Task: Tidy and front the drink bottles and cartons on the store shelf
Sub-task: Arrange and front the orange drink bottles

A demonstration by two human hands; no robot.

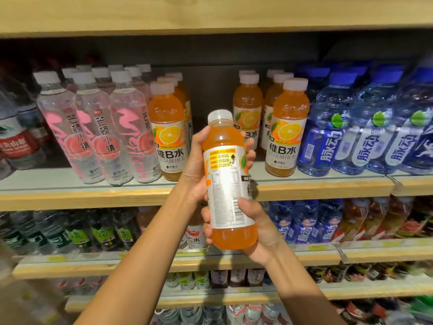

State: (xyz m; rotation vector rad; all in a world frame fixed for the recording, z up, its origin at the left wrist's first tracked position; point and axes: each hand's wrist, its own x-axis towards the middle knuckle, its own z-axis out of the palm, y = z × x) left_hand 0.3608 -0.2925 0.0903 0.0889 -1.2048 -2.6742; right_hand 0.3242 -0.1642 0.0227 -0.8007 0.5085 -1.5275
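An orange vitamin drink bottle (pixel 228 181) with a white cap is held upright in front of the shelf, its back label with the barcode facing me. My left hand (pixel 199 165) grips its upper half from the left, fingers wrapped behind. My right hand (pixel 255 228) grips its lower end, thumb across the label. Behind it there is a gap in the row of matching orange bottles: one column (pixel 167 132) stands to the left, two columns (pixel 287 127) to the right.
Clear pink-label bottles (pixel 98 127) stand left of the orange ones, blue sports-drink bottles (pixel 351 127) to the right, and red-label water bottles (pixel 16 141) at the far left. The wooden shelf edge (pixel 93 198) runs below. Lower shelves hold several more bottles (pixel 304 224).
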